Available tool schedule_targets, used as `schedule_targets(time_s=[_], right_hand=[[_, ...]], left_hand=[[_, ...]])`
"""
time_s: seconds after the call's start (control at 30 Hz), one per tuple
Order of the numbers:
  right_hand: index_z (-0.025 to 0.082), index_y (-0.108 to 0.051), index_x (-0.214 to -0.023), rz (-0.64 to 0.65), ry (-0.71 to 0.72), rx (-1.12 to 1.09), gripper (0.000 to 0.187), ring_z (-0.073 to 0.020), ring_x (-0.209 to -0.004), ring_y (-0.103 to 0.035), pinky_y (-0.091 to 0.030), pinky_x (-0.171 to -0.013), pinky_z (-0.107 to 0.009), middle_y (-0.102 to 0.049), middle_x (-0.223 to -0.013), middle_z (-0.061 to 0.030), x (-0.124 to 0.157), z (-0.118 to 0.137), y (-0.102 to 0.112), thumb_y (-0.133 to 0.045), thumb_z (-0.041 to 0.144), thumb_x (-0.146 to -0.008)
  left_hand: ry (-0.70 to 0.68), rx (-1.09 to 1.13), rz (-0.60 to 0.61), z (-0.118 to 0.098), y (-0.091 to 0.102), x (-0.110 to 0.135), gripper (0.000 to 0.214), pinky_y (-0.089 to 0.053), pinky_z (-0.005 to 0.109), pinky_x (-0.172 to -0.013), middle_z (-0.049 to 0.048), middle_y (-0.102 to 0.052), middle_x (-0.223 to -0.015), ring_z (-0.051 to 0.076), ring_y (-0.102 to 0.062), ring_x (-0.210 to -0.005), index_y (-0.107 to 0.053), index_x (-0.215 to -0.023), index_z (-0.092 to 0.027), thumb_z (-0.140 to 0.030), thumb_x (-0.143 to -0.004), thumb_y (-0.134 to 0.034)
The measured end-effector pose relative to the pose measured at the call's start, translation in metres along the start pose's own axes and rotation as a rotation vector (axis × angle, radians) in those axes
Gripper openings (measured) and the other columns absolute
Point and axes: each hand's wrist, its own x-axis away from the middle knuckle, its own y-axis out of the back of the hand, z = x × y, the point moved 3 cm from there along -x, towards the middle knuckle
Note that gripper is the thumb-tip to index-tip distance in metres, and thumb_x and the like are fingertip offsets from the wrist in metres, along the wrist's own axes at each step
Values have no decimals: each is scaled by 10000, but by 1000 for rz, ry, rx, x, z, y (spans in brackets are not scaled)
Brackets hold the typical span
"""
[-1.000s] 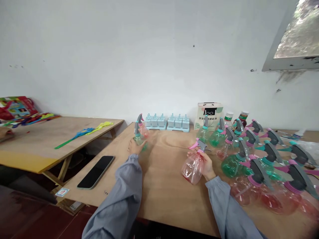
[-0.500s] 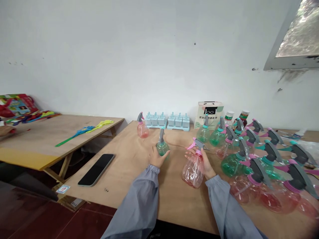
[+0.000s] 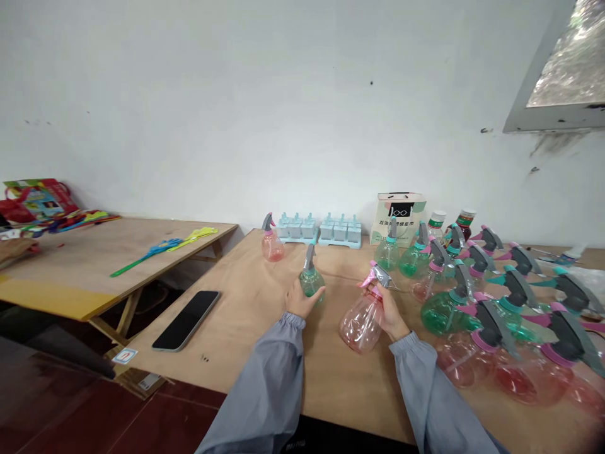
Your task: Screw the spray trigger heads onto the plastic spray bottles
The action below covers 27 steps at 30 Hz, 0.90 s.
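Note:
My left hand [image 3: 301,299] is wrapped round the body of a green spray bottle [image 3: 312,281], which stands upright on the table with its grey trigger head on top. In my right hand [image 3: 391,314] is a clear pink spray bottle [image 3: 362,325], gripped at the neck under its pink and grey trigger head. This bottle tilts, its base towards the left and its head to the right. Another pink spray bottle [image 3: 273,247] stands by itself further back on the left.
Several green and pink spray bottles [image 3: 442,313] crowd the right side. Light-blue popsicle moulds [image 3: 340,233], a paper bag [image 3: 399,221] and capped bottles [image 3: 466,221] line the wall. A phone [image 3: 186,321] lies at left. Blue and yellow items [image 3: 163,246] lie on another table.
My left hand has closed round the green spray bottle. The pink bottle in my right hand has tilted more, its base swinging left. The view has shifted slightly.

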Motion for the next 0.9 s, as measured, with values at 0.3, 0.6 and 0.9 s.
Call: schedule_targets(time_s=[0.3, 0.6, 0.9], right_hand=[[239, -679, -925, 135, -13, 31, 401, -253, -885, -699, -566, -774, -392, -757, -870, -51, 3, 1, -4, -717, 554, -680], [245, -692, -945, 102, 31, -18, 358, -237, -869, -682, -570, -745, -366, -755, -903, -46, 4, 0, -2, -716, 477, -673], [253, -675, -945, 37, 79, 3, 400, -241, -830, -684, -572, -718, -364, -735, -817, -29, 7, 4, -7, -746, 462, -612]], left_hand=[[9, -16, -13, -1, 0, 2, 755, -516, 431, -985, 123, -668, -1207, 310, -642, -1188, -527, -1293, -224, -527, -666, -819], [-8, 13, -18, 0, 0, 1, 759, -496, 455, -1019, 122, -658, -1200, 316, -625, -1214, -522, -1288, -228, -506, -655, -837], [11, 6, -15, -1, -1, 1, 796, -489, 470, -1029, 124, -645, -1239, 320, -607, -1235, -506, -1312, -234, -507, -644, -843]])
